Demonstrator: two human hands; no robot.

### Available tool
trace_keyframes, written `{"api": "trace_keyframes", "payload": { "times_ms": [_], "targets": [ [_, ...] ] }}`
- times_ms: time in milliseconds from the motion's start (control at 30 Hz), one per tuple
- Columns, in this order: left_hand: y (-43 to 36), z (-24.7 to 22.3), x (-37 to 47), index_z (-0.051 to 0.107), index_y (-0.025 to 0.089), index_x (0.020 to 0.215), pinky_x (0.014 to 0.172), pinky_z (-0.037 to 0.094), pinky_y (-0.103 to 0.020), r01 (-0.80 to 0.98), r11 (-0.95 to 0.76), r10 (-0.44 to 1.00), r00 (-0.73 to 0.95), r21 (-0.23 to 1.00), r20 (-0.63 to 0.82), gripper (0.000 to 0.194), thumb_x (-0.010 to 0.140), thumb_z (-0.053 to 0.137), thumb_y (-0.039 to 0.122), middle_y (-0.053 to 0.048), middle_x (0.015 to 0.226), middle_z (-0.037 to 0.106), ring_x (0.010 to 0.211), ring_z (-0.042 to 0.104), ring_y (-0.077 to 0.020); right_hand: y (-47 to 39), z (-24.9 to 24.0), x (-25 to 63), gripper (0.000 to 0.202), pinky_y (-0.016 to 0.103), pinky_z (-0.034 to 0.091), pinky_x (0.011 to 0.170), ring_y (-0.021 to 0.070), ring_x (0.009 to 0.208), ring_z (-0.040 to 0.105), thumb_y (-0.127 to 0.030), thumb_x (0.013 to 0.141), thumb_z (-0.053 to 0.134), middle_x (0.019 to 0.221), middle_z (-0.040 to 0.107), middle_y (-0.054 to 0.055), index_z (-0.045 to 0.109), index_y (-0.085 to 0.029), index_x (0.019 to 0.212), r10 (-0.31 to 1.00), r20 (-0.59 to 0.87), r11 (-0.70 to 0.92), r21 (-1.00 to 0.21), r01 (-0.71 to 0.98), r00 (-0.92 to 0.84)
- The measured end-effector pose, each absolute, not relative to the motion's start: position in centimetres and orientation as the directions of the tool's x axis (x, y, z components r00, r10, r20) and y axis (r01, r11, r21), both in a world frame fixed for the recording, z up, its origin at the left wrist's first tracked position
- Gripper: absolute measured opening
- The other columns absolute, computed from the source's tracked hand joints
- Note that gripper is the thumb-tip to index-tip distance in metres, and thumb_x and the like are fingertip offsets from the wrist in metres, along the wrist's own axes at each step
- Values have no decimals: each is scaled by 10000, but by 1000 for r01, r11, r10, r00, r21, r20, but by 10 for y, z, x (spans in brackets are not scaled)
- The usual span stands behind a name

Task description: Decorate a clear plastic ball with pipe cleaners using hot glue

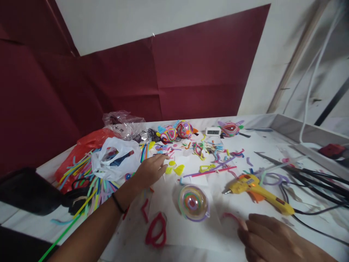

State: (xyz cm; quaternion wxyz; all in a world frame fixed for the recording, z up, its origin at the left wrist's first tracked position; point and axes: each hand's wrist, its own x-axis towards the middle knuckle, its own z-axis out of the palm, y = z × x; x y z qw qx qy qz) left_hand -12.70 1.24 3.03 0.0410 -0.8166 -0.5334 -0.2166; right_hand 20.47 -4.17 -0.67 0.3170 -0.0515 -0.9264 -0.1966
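My right hand (268, 236), blurred at the lower right, pinches a short pink-red pipe cleaner (231, 215) whose free end points left. My left hand (152, 166) is stretched over the middle of the table, thumb apart from the fingers and nothing seen in it. Just right of it lie yellow cut pieces (178, 169). Between the hands sits a clear round ball (193, 203) with coils of coloured pipe cleaner in it or on it. A red pipe cleaner bent into loops (156, 231) rests at the front.
A yellow hot glue gun (256, 191) lies on the right, with black cables (321, 183) beyond. Bundled pipe cleaners (99, 194) and a white plastic bag (116, 156) are at the left. Decorated balls (168, 134) and a small digital clock (213, 131) stand along the back.
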Motion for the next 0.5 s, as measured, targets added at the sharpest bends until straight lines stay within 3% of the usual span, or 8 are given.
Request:
{"api": "trace_keyframes", "payload": {
  "times_ms": [100, 267, 400, 500],
  "targets": [
    [42, 10, -127, 663, 197, 1009, 835, 490, -310, 901, -406, 884, 345, 154, 316, 268, 858, 443, 194, -78, 930, 666, 863, 633, -203, -43, 0, 201, 365, 320, 463, 552, 159, 550, 547, -30, 870, 370, 614, 616, 1, 580, -270, 692, -9, 589, 917, 327, 228, -808],
    [76, -5, -127, 647, 190, 995, 966, 436, -346, 915, -385, 916, 364, 120, 168, 201, 867, 514, 268, -78, 1047, 640, 1056, 570, -225, -48, -10, 205, 368, 319, 425, 554, 156, 555, 538, -50, 947, 342, 585, 563, 1, 545, -206, 682, 63, 635, 927, 249, 281, -770],
    [83, -8, -120, 631, 159, 1022, 926, 457, -349, 922, -378, 926, 375, 82, 49, 235, 871, 537, 312, -101, 1081, 611, 1034, 574, -237, -46, -11, 208, 361, 321, 417, 571, 158, 573, 545, -33, 940, 351, 586, 551, 8, 554, -179, 681, 41, 669, 937, 233, 262, -743],
    [83, -10, -116, 619, 146, 1038, 912, 458, -342, 927, -373, 927, 374, 46, -8, 228, 884, 521, 282, -116, 1097, 600, 1041, 564, -236, -49, -7, 208, 364, 330, 443, 631, 168, 645, 587, -24, 938, 360, 606, 573, 10, 577, -182, 692, 105, 622, 924, 228, 308, -776]
  ]
}}
